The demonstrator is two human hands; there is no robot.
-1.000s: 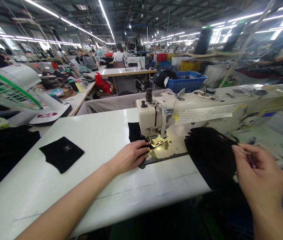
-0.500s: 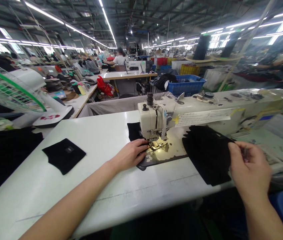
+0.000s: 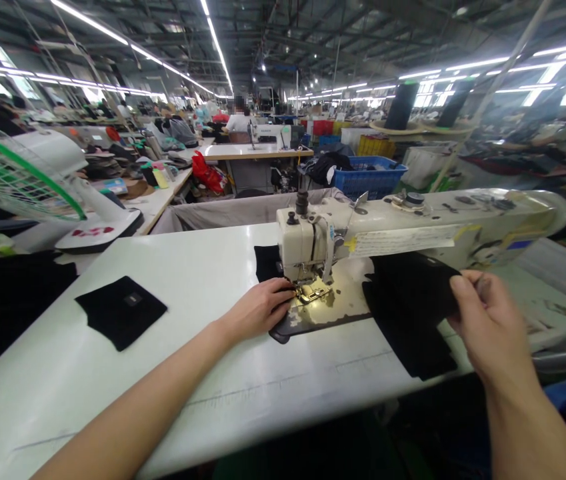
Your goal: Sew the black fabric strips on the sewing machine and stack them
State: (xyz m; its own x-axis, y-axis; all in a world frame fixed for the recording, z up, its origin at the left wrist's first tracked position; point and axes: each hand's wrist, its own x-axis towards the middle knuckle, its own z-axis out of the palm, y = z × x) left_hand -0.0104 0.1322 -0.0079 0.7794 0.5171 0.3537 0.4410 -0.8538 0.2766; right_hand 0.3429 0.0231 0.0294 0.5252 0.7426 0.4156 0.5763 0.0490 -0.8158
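My left hand [image 3: 260, 308] is by the needle of a white sewing machine [image 3: 307, 243], its fingers pressed together on a black fabric piece [image 3: 267, 262] that runs partly behind the machine head. To the right of the needle plate [image 3: 333, 297], black fabric pieces [image 3: 407, 313] lie under the machine arm and hang toward the table's front edge. My right hand [image 3: 487, 320] pinches the upper right corner of these between thumb and fingers. A separate black piece with a small label [image 3: 121, 312] lies flat on the left of the white table [image 3: 203, 267].
A green and white fan [image 3: 27, 173] stands at the left. Behind the table are a red bag [image 3: 207, 172], a blue basket [image 3: 370, 177] and another sewing table [image 3: 257, 152]. A person [image 3: 237, 121] sits in the distance.
My right hand has moved slightly left and up with its fabric corner, so the pieces fan apart more. My left hand stays by the needle. The whole view has shifted slightly.
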